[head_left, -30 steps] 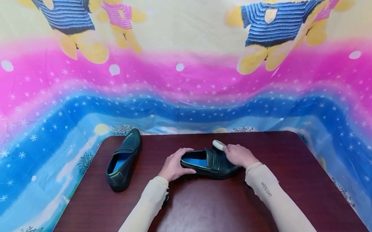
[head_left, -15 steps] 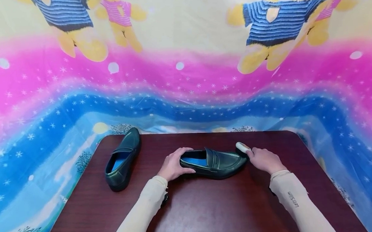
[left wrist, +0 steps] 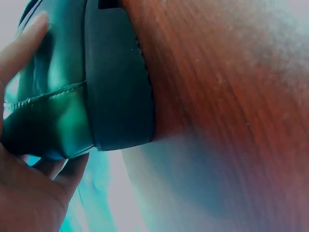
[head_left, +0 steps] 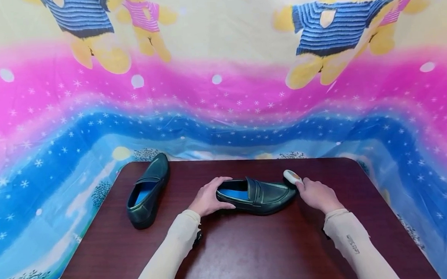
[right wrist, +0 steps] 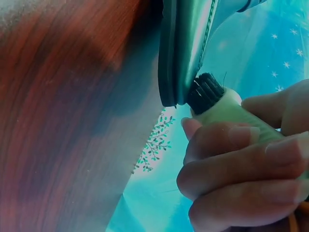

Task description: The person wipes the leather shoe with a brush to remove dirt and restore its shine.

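Note:
A black loafer (head_left: 268,198) with a blue insole lies on the table, toe pointing right. My left hand (head_left: 208,198) grips its heel, thumb on the near side and fingers on the far side. In the left wrist view the heel (left wrist: 118,82) and its thick sole show between thumb and fingers. My right hand (head_left: 320,195) holds a shoe brush (head_left: 291,177) with a pale back at the toe. The right wrist view shows its black bristles (right wrist: 206,92) against the toe's edge, fingers curled round the handle.
A second black loafer (head_left: 146,194), also blue inside, stands at the table's left, toe toward the back edge. The dark red-brown table (head_left: 252,251) has rounded far corners. A printed cloth (head_left: 221,101) with bears and snowflakes hangs behind and around it.
My right hand has moved the brush rightward from the loafer's upper to its toe tip, and has stayed nearly there over the last half second. The left hand keeps its hold on the heel.

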